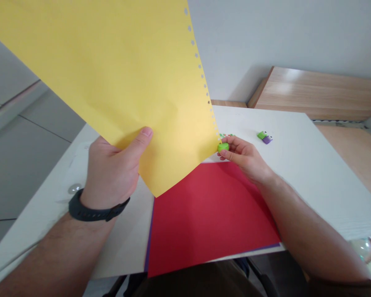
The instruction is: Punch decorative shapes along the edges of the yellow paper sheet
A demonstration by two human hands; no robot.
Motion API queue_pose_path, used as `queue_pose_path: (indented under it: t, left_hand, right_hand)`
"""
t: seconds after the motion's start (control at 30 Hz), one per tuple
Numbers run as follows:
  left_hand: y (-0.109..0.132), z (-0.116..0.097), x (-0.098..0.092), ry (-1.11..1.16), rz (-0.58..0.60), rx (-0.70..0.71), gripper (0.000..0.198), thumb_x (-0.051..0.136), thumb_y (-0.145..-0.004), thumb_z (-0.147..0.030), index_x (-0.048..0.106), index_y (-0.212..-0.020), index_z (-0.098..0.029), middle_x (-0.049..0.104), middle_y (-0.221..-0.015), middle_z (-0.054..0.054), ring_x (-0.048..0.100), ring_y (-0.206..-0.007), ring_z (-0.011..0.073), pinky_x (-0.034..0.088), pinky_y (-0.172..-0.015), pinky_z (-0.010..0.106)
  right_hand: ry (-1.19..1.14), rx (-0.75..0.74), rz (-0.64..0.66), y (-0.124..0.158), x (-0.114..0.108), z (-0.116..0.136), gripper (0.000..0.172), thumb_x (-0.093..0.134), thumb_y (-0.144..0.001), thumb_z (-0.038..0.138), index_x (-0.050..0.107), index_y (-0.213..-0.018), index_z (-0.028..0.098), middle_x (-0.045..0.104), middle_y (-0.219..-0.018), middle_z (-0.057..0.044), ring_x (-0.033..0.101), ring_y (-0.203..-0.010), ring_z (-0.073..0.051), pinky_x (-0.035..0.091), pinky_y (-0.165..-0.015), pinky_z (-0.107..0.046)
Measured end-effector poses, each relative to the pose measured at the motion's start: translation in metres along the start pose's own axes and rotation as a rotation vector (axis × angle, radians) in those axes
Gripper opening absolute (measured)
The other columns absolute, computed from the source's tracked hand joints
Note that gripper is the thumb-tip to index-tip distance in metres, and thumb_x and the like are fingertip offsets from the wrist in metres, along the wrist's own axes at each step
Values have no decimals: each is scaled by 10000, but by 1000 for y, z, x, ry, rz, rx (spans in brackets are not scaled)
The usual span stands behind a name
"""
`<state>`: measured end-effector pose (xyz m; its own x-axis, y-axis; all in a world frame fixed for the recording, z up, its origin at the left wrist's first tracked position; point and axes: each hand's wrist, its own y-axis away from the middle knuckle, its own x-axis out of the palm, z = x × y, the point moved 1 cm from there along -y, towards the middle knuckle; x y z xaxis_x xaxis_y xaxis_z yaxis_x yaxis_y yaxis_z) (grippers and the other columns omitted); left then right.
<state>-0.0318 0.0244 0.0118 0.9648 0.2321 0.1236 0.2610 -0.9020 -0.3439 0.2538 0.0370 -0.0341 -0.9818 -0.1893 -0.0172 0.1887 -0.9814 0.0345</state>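
A large yellow sheet of paper (pixel 126 74) is held up and tilted over the table, a row of small punched holes along its right edge. My left hand (pixel 114 169) grips its lower left edge, thumb on the near face and fingers hidden behind. At the sheet's lower right corner, my right hand (pixel 243 154) pinches a small green craft punch (pixel 223 147), which sits at the end of the row of holes. Below lies a red sheet (pixel 210 214), with a purple sheet (pixel 147 247) showing along its edges.
Farther back on the white table (pixel 297 177) lie a green punch (pixel 261 135) and a purple punch (pixel 267 140) side by side. Small coloured paper bits (pixel 226 135) lie behind my right hand. A clear round object (pixel 74 189) is at the left. A wooden panel (pixel 321 90) stands beyond the table.
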Motion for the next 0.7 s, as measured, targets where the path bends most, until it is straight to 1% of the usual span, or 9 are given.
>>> queue_pose_path:
  t: [0.2, 0.37, 0.57, 0.7]
  left_hand:
    - [1, -2, 1, 3, 1, 5, 319, 845, -847, -184, 796, -1160, -227, 754, -1358, 48, 667, -1332, 290, 538, -1182, 455]
    - [1, 0, 1, 33, -25, 9, 352, 861, -839, -174, 799, -1184, -207, 761, -1343, 62, 682, -1310, 286, 543, -1175, 435]
    - [0, 2, 1, 79, -36, 14, 399, 858, -832, -145, 783, -1221, -192, 771, -1322, 51, 698, -1282, 272, 560, -1149, 426]
    - [0, 2, 0, 53, -44, 19, 387, 855, -840, -147, 784, -1218, -180, 768, -1326, 73, 710, -1261, 262, 574, -1131, 407]
  right_hand:
    - [-15, 15, 13, 0, 2, -3, 354, 870, -805, 374, 704, -1089, 243, 727, -1084, -34, 658, -934, -194, 546, -852, -345]
    - [-48, -2, 7, 0, 1, -3, 339, 867, -815, 340, 719, -1100, 232, 710, -1085, -37, 640, -931, -185, 533, -834, -329]
    - [-66, -17, -16, 0, 0, -5, 316, 873, -809, 324, 743, -1083, 232, 685, -995, -15, 598, -897, -168, 503, -792, -308]
    - [-95, -22, -22, 0, 1, -5, 308, 877, -804, 304, 750, -1077, 238, 695, -1005, -12, 596, -883, -161, 498, -774, -300]
